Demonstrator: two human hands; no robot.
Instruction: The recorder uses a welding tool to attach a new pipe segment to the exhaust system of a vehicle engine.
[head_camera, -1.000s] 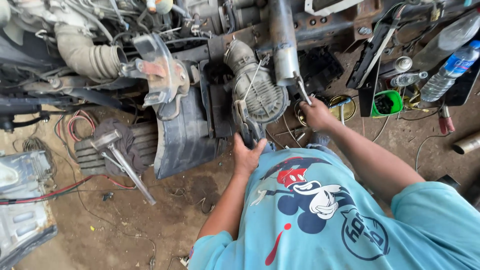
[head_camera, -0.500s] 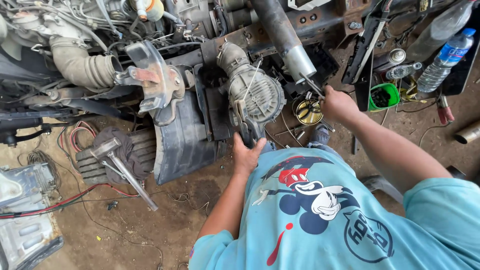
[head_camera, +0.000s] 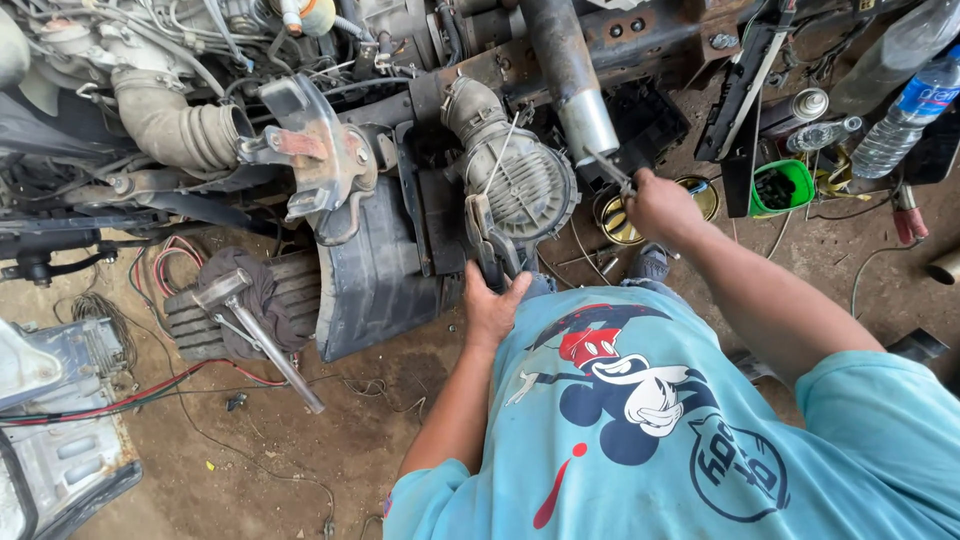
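1. Under the stripped engine bay, the round ribbed air-cleaner housing (head_camera: 522, 182) sits at the same spot against the black plastic panel (head_camera: 372, 280) as half a second ago and a second ago; the view has only slid a little to the right, so the work is still at the holding stage.
2. Below the housing, the left hand (head_camera: 490, 305) stays pressed on its dark lower bracket, fingers curled around it in a firm grasp, much as in both earlier frames.
3. Right of the housing, the right hand (head_camera: 655, 203) has moved: a second ago it was low, near the housing's right edge; now it is higher and further right, beside the grey exhaust pipe (head_camera: 570, 85) and above the brass tin (head_camera: 617, 218).
4. Its fingers are clenched on a thin metal tool (head_camera: 608, 170) whose tip points up-left towards the pipe end; I cannot tell whether the tip touches it.
5. Left on the dirt, the hammer (head_camera: 255, 325) lies on the rag unmoved.
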